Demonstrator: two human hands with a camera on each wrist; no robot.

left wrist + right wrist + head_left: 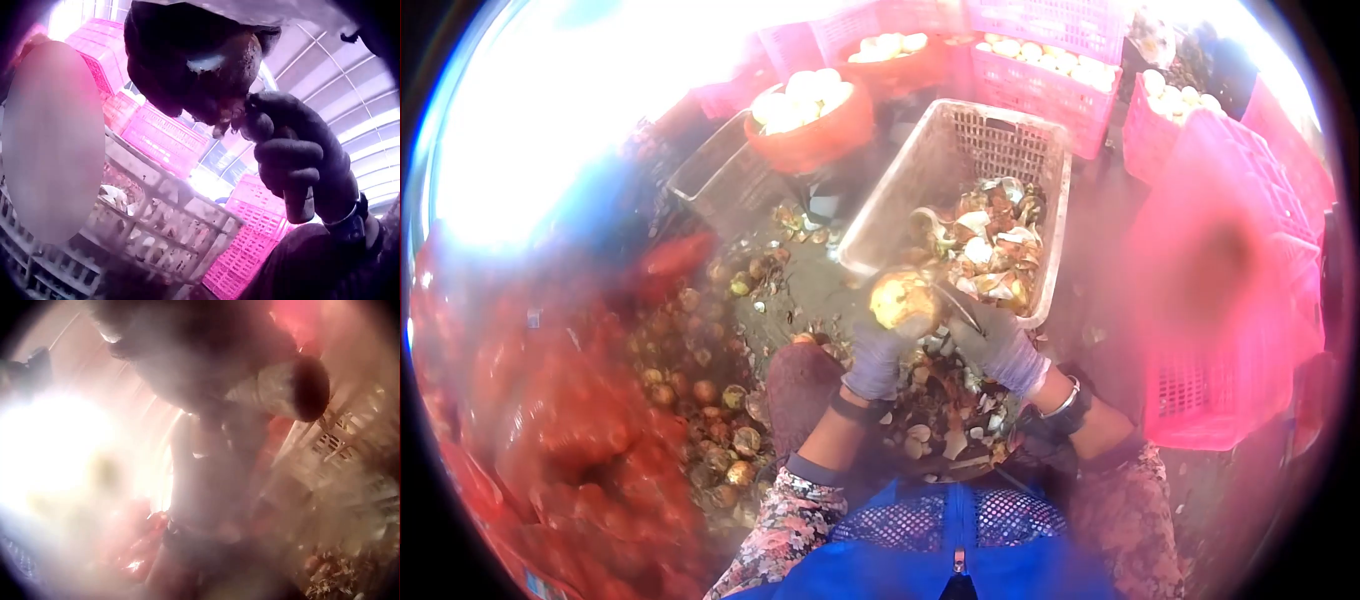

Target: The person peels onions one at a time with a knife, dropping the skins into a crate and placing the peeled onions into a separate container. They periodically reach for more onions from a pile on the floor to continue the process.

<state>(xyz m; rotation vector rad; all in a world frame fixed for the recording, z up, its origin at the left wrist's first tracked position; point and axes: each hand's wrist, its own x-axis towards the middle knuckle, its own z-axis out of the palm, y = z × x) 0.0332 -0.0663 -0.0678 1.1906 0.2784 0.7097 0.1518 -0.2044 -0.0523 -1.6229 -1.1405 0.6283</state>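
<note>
My gloved left hand (874, 352) holds a yellowish onion (903, 300), partly peeled, in front of the near end of a whitish crate (1055, 240). Close beside it, my gloved right hand (997, 348) grips a small knife (960, 306), its thin blade right by the onion's side. From the left wrist, the right hand (297, 140) shows fingers curled round the handle (300, 206), fingertips at the onion's ragged end. Haze blurs the right wrist view, where the handle (272, 387) sticks out of the fist.
Onion skins (980, 240) lie in the whitish crate, with more scraps (940, 420) below my hands. Unpeeled onions (710, 440) and red mesh sacks (550, 420) are at left. Orange baskets (815, 140) of pale onions stand behind; pink crates (1210, 370) stand at right.
</note>
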